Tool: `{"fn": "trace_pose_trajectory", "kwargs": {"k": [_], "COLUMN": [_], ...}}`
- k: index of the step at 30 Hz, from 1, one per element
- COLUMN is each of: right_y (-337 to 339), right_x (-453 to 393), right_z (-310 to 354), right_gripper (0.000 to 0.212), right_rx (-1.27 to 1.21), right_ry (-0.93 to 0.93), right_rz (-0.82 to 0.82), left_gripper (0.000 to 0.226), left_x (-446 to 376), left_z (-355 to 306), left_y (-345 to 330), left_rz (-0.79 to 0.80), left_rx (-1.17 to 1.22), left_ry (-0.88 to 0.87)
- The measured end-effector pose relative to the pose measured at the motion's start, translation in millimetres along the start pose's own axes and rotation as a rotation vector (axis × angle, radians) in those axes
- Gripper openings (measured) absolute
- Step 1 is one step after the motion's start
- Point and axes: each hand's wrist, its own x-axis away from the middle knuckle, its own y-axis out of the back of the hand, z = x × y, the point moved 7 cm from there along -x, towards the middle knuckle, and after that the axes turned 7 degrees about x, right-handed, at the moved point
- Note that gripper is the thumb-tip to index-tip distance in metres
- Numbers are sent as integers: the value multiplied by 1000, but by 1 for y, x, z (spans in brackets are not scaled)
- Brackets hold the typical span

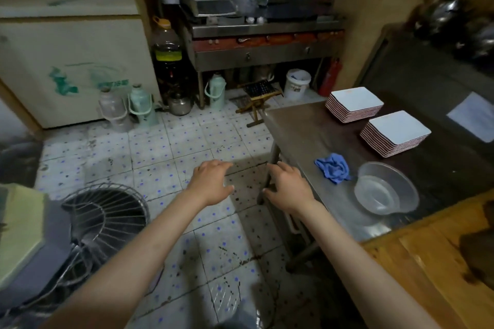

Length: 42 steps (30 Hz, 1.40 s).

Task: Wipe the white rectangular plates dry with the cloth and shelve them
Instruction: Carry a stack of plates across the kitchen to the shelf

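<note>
Both hands, left hand (211, 185) and right hand (287, 187), are held empty, fingers relaxed apart; blue cloth (333, 167) is seen at two o'clock, plate stacks (374, 117) beyond.

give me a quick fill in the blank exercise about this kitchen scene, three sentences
1. The steel table holds ____ stacks of white rectangular plates.
2. The crumpled cloth beside the clear plastic bowl is ____ in colour.
3. The left hand and right hand both hold ____.

Missing words: two; blue; nothing
</note>
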Motion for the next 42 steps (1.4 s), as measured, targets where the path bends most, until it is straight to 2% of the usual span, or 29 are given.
{"fn": "trace_pose_trajectory", "kwargs": {"k": [8, 14, 24, 31, 35, 42], "right_y": [18, 46, 77, 87, 82, 85], "right_x": [-116, -206, -316, -341, -336, -321], "right_z": [-39, -66, -105, -150, -181, -235], "right_gripper": [57, 65, 67, 66, 67, 65], "right_rx": [-46, -78, -113, -166, -206, -252], "right_ry": [-100, -173, -339, -603, -775, -980], "right_rz": [-19, -37, -101, -163, -177, -229], "left_gripper": [63, 63, 65, 66, 63, 62], "left_x": [-137, -235, -374, -459, -486, -520], "left_z": [2, -3, -18, -66, -102, -165], "left_y": [23, 53, 78, 73, 55, 16], "left_rz": [55, 81, 162, 279, 360, 433], "left_rx": [-14, -35, -74, -148, -169, -173], "left_ry": [-76, -107, -259, -500, -654, -816]}}
